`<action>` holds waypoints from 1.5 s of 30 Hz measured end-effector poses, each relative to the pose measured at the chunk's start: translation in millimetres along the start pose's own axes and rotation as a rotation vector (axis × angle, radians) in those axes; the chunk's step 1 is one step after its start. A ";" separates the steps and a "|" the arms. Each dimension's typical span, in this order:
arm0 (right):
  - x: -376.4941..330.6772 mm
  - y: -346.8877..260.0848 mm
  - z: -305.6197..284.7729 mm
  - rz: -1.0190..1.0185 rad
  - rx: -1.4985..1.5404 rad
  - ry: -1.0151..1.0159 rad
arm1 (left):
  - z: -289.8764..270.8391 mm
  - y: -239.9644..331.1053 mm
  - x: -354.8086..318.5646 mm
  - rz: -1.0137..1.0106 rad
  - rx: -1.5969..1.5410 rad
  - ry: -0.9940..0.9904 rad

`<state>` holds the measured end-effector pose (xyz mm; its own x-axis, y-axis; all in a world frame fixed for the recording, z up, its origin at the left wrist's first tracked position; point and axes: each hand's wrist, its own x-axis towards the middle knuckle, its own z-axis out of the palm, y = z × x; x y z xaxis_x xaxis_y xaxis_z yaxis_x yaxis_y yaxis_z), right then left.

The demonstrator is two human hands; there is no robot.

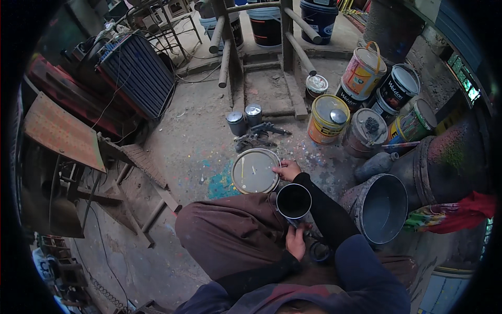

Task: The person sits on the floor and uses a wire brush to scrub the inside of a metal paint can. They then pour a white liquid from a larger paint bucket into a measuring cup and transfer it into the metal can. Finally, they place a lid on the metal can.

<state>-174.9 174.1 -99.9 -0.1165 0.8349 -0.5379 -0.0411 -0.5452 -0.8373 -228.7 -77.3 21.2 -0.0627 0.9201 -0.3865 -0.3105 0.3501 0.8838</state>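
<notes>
My right hand reaches forward, its fingers closed over the right edge of a round grey lid with a pale rim and a few streaks on top. Whether a bucket stands beneath that lid is hidden. Close to my lap, my left hand grips the lower part of a metal cup. The cup is tipped so that its dark inside faces up, and I cannot make out what is in it. A dark ring-shaped thing sits beside my left hand, partly hidden.
Spray guns with two metal cups lie beyond the lid. At right stand a yellow paint bucket, several other paint tubs, a large open bucket and a red cloth. A wooden frame lies left.
</notes>
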 end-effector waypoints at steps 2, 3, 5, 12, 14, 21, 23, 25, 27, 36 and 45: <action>2.4 -2.3 -5.9 -0.039 -0.092 0.070 | 4.1 1.7 -1.8 -0.024 0.034 -0.014; 0.2 -4.5 -5.3 -0.056 -0.140 0.101 | 4.5 1.7 -2.4 -0.026 0.048 -0.016; -3.9 -10.1 5.9 -0.219 -0.348 0.305 | 4.6 1.1 -3.6 -0.031 0.061 -0.012; 8.1 -15.2 -11.4 -0.349 -0.460 0.496 | 6.9 2.9 -1.1 -0.018 0.052 -0.027; 5.2 -15.8 -19.4 -0.284 -0.536 0.392 | 5.8 1.4 -2.0 0.002 0.065 -0.027; -30.1 -36.0 -54.1 -0.231 -0.328 0.419 | 0.4 -5.8 -7.4 0.010 0.121 -0.010; -37.6 -39.6 -74.0 -0.243 -0.313 0.480 | -3.3 -19.1 -4.6 0.024 0.113 -0.011; -26.8 -23.8 -125.4 -0.343 -0.394 0.618 | 4.1 -30.6 -2.0 0.068 0.154 -0.063; -26.6 -17.4 -150.2 -0.297 -0.347 0.659 | 9.9 -21.5 -6.8 0.014 0.128 -0.044; -52.8 -29.4 -252.6 -0.114 -0.609 0.885 | 9.0 -6.7 -6.0 0.028 0.153 -0.083; -91.3 -31.9 -236.6 -0.177 -1.011 0.783 | 4.6 4.4 -8.7 -0.041 0.055 0.013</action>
<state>71.9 133.1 -47.3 0.4372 0.8985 -0.0387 0.8089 -0.4117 -0.4197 -225.1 -83.0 29.6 -0.0632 0.9028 -0.4254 -0.2609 0.3965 0.8802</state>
